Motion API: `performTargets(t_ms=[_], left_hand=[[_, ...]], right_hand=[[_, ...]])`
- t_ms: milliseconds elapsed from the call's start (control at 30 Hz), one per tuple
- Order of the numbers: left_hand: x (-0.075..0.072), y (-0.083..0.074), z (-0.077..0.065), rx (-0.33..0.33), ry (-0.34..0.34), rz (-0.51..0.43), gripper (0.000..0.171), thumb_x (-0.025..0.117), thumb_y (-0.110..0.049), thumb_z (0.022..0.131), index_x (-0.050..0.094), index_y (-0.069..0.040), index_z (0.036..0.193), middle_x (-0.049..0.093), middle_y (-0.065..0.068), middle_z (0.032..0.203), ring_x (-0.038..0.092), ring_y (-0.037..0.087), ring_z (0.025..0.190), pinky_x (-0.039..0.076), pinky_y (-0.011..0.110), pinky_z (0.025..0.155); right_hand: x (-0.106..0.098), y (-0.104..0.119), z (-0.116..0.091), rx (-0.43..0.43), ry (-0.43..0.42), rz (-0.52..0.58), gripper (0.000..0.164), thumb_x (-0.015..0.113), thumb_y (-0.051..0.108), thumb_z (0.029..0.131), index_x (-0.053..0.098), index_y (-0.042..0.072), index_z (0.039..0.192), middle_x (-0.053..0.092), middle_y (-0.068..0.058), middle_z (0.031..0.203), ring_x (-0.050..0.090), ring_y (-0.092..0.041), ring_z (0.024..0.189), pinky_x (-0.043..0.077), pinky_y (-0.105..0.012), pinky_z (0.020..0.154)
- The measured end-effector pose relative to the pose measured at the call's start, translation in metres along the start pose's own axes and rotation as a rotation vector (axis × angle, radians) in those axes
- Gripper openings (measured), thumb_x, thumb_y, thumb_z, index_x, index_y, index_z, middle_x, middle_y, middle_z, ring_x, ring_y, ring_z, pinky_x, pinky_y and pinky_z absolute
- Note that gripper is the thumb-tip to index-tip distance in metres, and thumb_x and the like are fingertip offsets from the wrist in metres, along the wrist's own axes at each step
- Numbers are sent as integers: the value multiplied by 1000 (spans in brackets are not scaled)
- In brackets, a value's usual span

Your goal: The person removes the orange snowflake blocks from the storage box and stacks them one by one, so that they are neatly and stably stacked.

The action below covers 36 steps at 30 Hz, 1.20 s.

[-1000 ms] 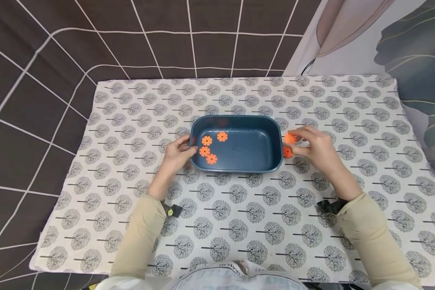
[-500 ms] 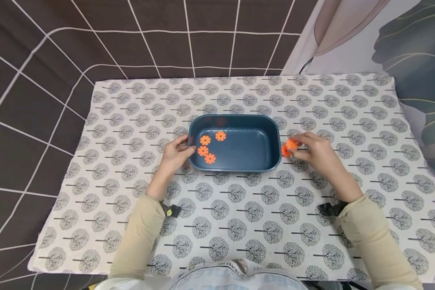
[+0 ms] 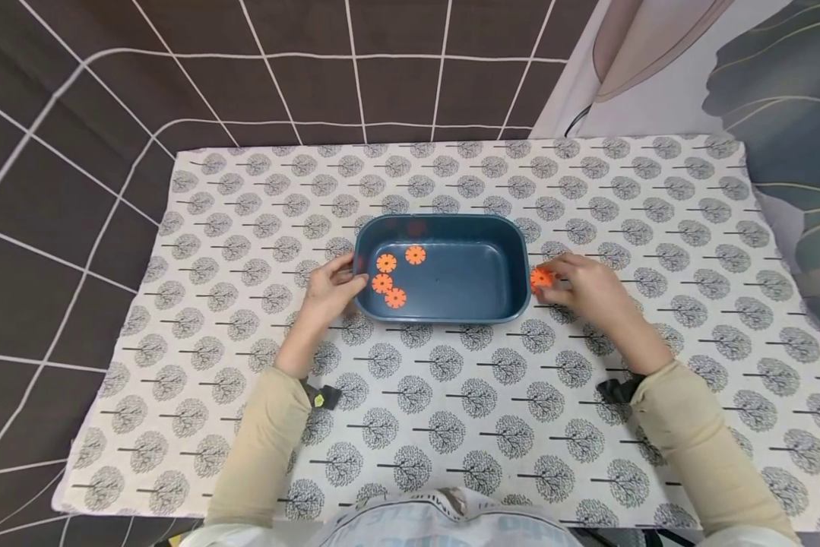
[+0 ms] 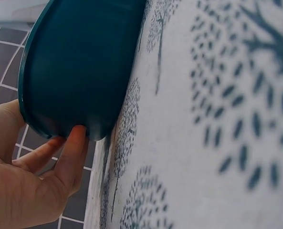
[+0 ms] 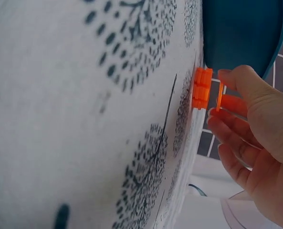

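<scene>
A dark blue rectangular tub (image 3: 451, 281) sits on the table, with several orange notched flower-shaped discs (image 3: 386, 264) lying flat at the left of its floor. My left hand (image 3: 326, 295) grips the tub's left end, thumb at the rim and fingers against the outer wall. Just outside the tub's right end, my right hand (image 3: 590, 289) pinches one orange notched disc (image 5: 219, 97) between thumb and fingers. Close beside that disc in the right wrist view is a short stack of orange discs (image 5: 202, 88) on the tablecloth; a small gap separates the two.
A white cloth with a tree print (image 3: 444, 433) covers the table. Behind and to the left hangs a dark curtain with a white grid (image 3: 307, 91). A patterned curtain (image 3: 786, 129) hangs at the right.
My right hand has carried its orange disc from behind the stack, first nearer me, then left over the stack by the tub. The left hand stays on the tub.
</scene>
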<state>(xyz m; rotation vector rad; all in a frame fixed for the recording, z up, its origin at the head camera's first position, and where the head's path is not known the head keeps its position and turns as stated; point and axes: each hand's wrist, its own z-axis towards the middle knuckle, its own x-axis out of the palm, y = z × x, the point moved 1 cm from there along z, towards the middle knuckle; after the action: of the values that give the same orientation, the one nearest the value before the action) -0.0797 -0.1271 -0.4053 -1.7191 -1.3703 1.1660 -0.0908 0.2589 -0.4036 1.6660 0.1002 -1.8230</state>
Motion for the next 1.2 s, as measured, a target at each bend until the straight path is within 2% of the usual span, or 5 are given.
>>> performTargets(t_ms=[167, 533, 767, 1033, 1200], left_hand=[[-1, 0, 1, 2, 6, -7, 59, 65, -11, 85, 42, -13, 140, 54, 15, 128, 51, 25, 118, 49, 34, 96], [0, 1, 3, 2, -8, -7, 59, 65, -12, 85, 42, -13, 140, 54, 14, 129, 52, 24, 118, 51, 31, 93], [0, 2, 2, -9, 3, -33, 58, 65, -12, 85, 43, -14, 139, 55, 14, 125, 54, 24, 114, 54, 29, 87], [0, -1, 1, -22, 6, -48, 59, 65, -11, 86, 42, -14, 140, 55, 16, 125, 55, 26, 112, 56, 27, 82], [0, 0, 1, -26, -1, -36, 59, 65, -12, 86, 42, -14, 140, 53, 13, 128, 52, 24, 115, 54, 27, 86]], right_hand=[[4, -2, 0, -21, -19, -15, 41, 80, 20, 70, 66, -1, 102, 66, -19, 99, 64, -33, 78, 56, -48, 69], [3, -1, 2, -30, -13, 1, 40, 80, 20, 71, 66, -2, 101, 65, -17, 94, 64, -28, 72, 57, -44, 64], [1, -1, -1, 19, 11, -11, 41, 79, 23, 73, 66, 0, 104, 65, -16, 94, 63, -29, 74, 55, -45, 64], [-5, 2, -5, 137, 62, -3, 42, 77, 26, 76, 65, 3, 109, 65, -15, 104, 64, -30, 85, 53, -47, 72], [-6, 3, -7, 133, 45, -2, 40, 75, 22, 77, 65, 2, 110, 64, -17, 105, 63, -32, 87, 53, -49, 71]])
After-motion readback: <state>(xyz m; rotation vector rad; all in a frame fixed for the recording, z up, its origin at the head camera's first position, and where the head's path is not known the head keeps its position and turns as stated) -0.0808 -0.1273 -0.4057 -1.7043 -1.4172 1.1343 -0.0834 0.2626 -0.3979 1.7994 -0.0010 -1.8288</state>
